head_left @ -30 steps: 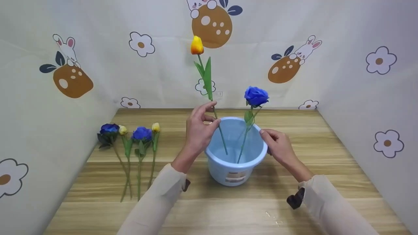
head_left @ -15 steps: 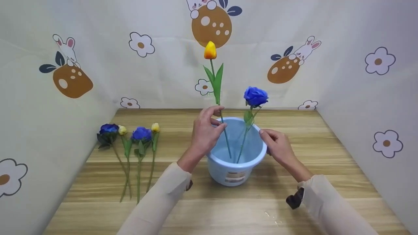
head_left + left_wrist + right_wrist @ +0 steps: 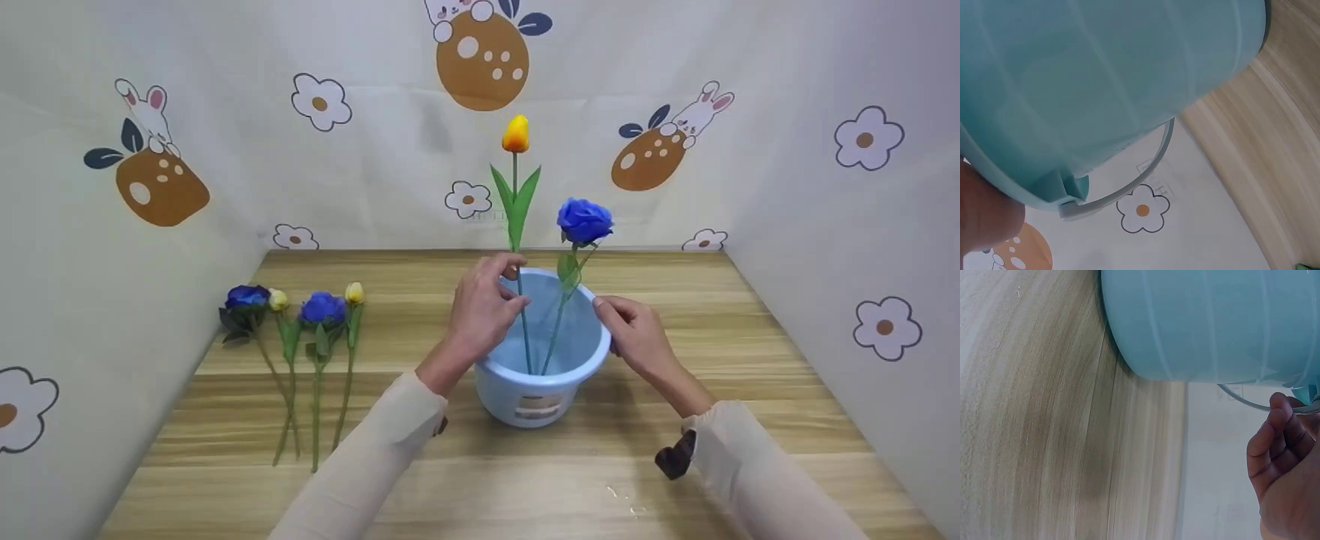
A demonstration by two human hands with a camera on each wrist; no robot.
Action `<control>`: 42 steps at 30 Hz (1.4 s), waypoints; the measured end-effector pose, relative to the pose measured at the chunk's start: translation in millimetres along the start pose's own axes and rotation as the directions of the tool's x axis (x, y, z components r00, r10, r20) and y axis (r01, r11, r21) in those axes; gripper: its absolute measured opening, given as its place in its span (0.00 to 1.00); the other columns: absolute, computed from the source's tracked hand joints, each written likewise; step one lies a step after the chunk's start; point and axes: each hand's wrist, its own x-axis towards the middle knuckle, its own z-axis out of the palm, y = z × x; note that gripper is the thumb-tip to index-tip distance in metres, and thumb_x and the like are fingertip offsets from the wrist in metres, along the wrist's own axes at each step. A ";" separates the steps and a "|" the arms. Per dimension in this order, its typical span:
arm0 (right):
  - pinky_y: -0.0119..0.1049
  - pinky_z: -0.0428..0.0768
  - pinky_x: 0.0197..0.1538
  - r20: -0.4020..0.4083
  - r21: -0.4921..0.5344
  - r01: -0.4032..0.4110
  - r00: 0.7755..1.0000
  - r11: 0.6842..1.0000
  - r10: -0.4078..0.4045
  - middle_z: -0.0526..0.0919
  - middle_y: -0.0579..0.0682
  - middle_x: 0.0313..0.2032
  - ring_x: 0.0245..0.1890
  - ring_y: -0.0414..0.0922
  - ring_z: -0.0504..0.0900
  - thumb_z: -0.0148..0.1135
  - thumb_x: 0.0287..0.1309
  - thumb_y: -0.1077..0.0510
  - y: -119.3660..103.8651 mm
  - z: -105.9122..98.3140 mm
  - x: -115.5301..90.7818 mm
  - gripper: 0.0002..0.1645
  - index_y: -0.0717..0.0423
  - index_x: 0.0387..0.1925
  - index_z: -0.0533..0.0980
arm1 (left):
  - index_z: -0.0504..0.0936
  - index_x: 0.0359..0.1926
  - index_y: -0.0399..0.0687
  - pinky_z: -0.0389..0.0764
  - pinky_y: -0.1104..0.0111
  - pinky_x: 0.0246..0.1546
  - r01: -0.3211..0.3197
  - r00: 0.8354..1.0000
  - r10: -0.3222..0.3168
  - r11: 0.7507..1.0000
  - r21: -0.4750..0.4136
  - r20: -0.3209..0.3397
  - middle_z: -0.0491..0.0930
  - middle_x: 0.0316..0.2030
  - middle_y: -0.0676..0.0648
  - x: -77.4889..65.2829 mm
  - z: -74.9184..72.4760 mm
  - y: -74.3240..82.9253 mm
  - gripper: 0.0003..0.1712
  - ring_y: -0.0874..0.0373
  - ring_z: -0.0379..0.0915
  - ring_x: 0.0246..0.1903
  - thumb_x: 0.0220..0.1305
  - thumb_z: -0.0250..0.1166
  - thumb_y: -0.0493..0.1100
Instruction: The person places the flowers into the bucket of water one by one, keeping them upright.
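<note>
My left hand (image 3: 484, 304) pinches the stem of an orange-yellow tulip (image 3: 516, 135) over the left side of a light blue bucket (image 3: 499, 401). The tulip stands nearly upright, its stem end down inside the bucket. Beside it a blue rose (image 3: 585, 220) leans to the right, its stem also in the bucket. At the bucket's right rim, my right hand (image 3: 636, 328) grips with the thumb on top. Curled fingers of that hand (image 3: 1289, 478) show near the bucket's handle (image 3: 1244, 400) in the right wrist view. The left wrist view shows the bucket wall (image 3: 1100, 67) and its handle (image 3: 1140, 177).
On the wooden table (image 3: 420, 495) at left lie two blue roses, a darker one (image 3: 247, 297) and a brighter one (image 3: 324, 307), and two pale yellow tulips, one (image 3: 355, 293) at the right end. A printed cloth wall (image 3: 375, 172) encloses the table's back and sides.
My left hand has moved right and down with the tulip, which has gone from tilted to nearly upright, its stem lower in the bucket. My right hand has stayed on the rim.
</note>
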 end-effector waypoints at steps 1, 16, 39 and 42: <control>0.35 0.71 0.16 0.000 -0.003 -0.001 1.000 1.000 0.001 0.76 0.53 0.19 0.17 0.58 0.72 0.53 0.65 0.40 -0.3 0.0 0.3 0.21 0.48 0.41 0.83 | 0.76 0.55 0.53 0.81 0.73 0.33 0.010 1.000 -0.010 1.000 0.011 0.012 0.75 0.42 0.49 0.0 0.4 0.4 0.28 0.61 0.78 0.33 0.52 0.71 0.34; 0.33 0.73 0.19 0.049 0.002 -0.051 0.998 0.999 0.050 0.77 0.52 0.20 0.17 0.51 0.73 0.51 0.68 0.50 -35.9 -4.1 -9.3 0.19 0.58 0.44 0.82 | 0.77 0.54 0.52 0.78 0.70 0.37 0.075 0.989 -0.093 0.986 0.150 0.116 0.76 0.40 0.51 1.7 6.4 5.7 0.27 0.59 0.73 0.38 0.51 0.72 0.34; 0.32 0.71 0.16 0.006 0.026 -0.026 1.000 0.999 0.026 0.75 0.49 0.17 0.14 0.52 0.72 0.53 0.67 0.53 -32.8 -2.4 -9.0 0.17 0.60 0.43 0.82 | 0.79 0.52 0.48 0.77 0.65 0.43 -0.028 0.965 -0.050 0.956 0.291 0.256 0.78 0.36 0.51 10.5 14.0 8.5 0.25 0.58 0.72 0.39 0.51 0.71 0.34; 0.32 0.71 0.17 0.012 0.022 -0.031 0.999 0.999 0.031 0.75 0.50 0.17 0.14 0.50 0.72 0.53 0.67 0.52 -33.4 -2.4 -8.7 0.17 0.59 0.43 0.82 | 0.78 0.52 0.48 0.76 0.65 0.44 -0.028 0.961 -0.059 0.952 0.306 0.271 0.78 0.37 0.51 12.9 15.7 8.5 0.25 0.58 0.72 0.40 0.51 0.71 0.34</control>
